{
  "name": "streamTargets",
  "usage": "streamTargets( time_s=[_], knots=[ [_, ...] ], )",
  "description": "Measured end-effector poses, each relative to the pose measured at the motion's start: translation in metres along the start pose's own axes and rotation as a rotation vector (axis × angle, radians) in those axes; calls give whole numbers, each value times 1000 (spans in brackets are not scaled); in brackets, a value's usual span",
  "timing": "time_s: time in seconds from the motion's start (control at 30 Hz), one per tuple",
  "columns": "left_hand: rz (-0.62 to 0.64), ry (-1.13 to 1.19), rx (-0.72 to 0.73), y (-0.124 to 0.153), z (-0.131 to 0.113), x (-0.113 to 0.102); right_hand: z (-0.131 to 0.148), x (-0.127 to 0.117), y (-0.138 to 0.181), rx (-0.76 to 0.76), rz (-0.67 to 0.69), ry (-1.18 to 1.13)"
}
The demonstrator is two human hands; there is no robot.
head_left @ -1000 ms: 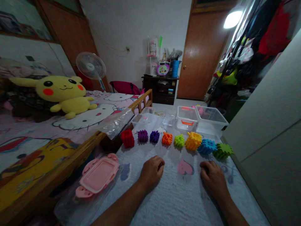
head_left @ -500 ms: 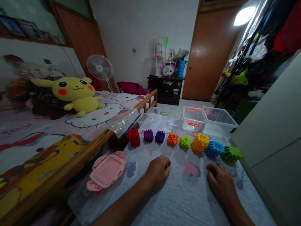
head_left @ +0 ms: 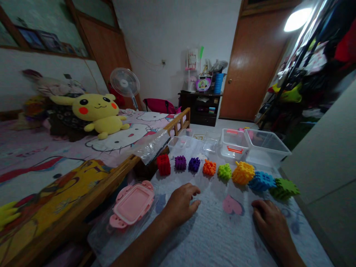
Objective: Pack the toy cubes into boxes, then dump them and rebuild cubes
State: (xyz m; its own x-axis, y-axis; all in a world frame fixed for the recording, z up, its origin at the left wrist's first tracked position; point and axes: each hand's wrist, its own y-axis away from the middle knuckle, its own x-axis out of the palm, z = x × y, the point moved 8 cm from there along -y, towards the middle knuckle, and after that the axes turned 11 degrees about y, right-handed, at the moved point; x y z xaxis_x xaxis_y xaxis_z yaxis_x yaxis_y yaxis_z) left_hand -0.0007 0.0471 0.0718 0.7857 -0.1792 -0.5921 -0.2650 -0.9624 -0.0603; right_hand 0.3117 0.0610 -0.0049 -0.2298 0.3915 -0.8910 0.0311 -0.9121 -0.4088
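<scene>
My left hand (head_left: 182, 204) hovers just over the cloth-covered table (head_left: 205, 237), its thumb and fingers apart and nothing between them. On the right side my right hand (head_left: 269, 218) rests palm down on the cloth, fingers loosely curled, with no object showing in it. Beyond both hands runs a row of knobbly toy blocks: red (head_left: 163, 165), purple (head_left: 180, 163), dark violet (head_left: 194, 164), orange (head_left: 209, 167), lime (head_left: 224, 171), yellow (head_left: 243, 173), blue (head_left: 261, 181) and green (head_left: 284, 188). The dark violet and orange blocks are nearest my left hand; the green and blue ones, my right.
Clear plastic boxes (head_left: 265, 146) stand behind the row, one with orange handles (head_left: 235, 150). At the left, a pink lid (head_left: 133, 204) lies on a clear container (head_left: 102, 241). A wooden bed rail (head_left: 83, 211) borders the table; a yellow plush toy (head_left: 104, 115) sits on the bed.
My left hand has uncurled, its fingers and thumb now apart. My right hand stays on the cloth. The whole view has shifted slightly, so everything appears further right.
</scene>
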Motion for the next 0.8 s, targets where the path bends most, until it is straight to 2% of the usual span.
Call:
streamTargets(
  time_s=[0.13,0.23,0.33,0.5,0.7,0.8],
  knots=[
    [-76,89,-6,0,6,12,2,-9,0,1,-66,-78],
    [-159,154,-24,-6,10,9,9,-23,2,-12,-151,-103],
    [-264,208,-47,-11,18,2,22,-31,4,-46,-169,-110],
    [-454,246,-62,-10,36,-9,44,-31,5,-102,-80,-194],
    [-621,228,-25,2,50,-19,59,-16,7,-103,102,-233],
    [-738,202,-3,7,54,-29,63,-12,7,-113,123,-220]
  ],
)
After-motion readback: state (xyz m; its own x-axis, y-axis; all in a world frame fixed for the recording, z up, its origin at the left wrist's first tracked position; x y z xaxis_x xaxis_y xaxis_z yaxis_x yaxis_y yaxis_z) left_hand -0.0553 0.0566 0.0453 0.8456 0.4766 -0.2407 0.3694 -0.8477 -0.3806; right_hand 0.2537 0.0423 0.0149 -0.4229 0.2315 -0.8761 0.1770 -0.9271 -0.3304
